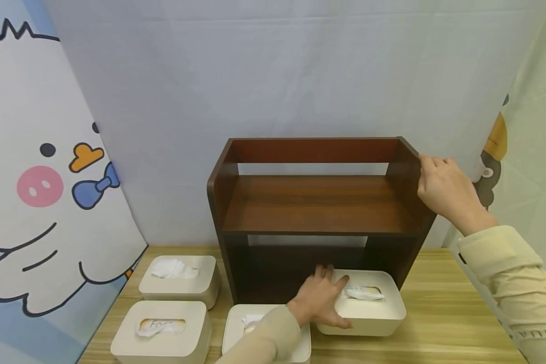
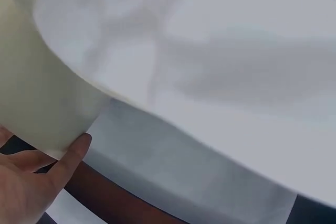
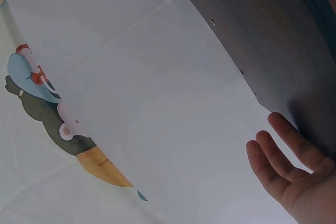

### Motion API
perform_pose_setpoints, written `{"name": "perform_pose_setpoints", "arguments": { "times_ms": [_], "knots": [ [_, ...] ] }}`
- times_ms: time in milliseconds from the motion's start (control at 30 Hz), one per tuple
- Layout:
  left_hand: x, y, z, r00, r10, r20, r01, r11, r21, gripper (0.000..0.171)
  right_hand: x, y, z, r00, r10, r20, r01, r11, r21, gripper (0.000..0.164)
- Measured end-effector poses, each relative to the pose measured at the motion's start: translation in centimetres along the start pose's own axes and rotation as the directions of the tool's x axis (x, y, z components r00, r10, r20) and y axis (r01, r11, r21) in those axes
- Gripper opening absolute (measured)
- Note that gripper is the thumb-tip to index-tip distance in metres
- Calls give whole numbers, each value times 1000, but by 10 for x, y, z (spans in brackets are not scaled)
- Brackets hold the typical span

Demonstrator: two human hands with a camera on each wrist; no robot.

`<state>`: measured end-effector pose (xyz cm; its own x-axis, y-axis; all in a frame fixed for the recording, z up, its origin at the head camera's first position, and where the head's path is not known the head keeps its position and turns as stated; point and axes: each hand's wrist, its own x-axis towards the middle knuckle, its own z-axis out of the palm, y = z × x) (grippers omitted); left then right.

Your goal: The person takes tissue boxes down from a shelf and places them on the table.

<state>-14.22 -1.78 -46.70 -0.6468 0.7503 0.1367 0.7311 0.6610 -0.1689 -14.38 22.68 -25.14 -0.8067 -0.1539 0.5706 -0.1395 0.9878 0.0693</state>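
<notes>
My left hand [image 1: 320, 298] is at the left end of a cream tissue box [image 1: 368, 316], thumb on its front and other fingers over the top and far side. This box sits at the lower right opening of a dark brown wooden shelf [image 1: 318, 202]. In the left wrist view, a fingertip [image 2: 81, 142] touches the box's pale edge. My right hand [image 1: 446, 189] holds the shelf's right side panel near its upper edge. In the right wrist view, several fingers [image 3: 273, 161] show beside the panel [image 3: 262, 40]; the thumb is hidden.
More tissue boxes stand on the wood-grain table [image 1: 455, 303]: one at the back left [image 1: 179, 280], one at the front left [image 1: 161, 333], and one [image 1: 236, 328] partly under my left sleeve. A pale curtain [image 1: 300, 76] hangs behind; a cartoon-printed cloth [image 1: 27, 121] is on the left.
</notes>
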Motion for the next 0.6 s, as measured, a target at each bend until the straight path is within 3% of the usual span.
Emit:
{"name": "perform_pose_setpoints", "arguments": {
  "times_ms": [233,433,600],
  "knots": [
    [-11,13,0,999,28,38,-28,1000,-1,96,0,-1,0,1000,-1,4,1,1000,-2,37],
    [-22,26,4,996,83,6,-84,996,21,95,-1,-1,-1,1000,-9,-13,9,1000,0,37],
    [-26,35,6,994,105,-7,-105,993,49,93,0,-2,-1,1000,8,19,-8,1000,6,38]
  ]
}}
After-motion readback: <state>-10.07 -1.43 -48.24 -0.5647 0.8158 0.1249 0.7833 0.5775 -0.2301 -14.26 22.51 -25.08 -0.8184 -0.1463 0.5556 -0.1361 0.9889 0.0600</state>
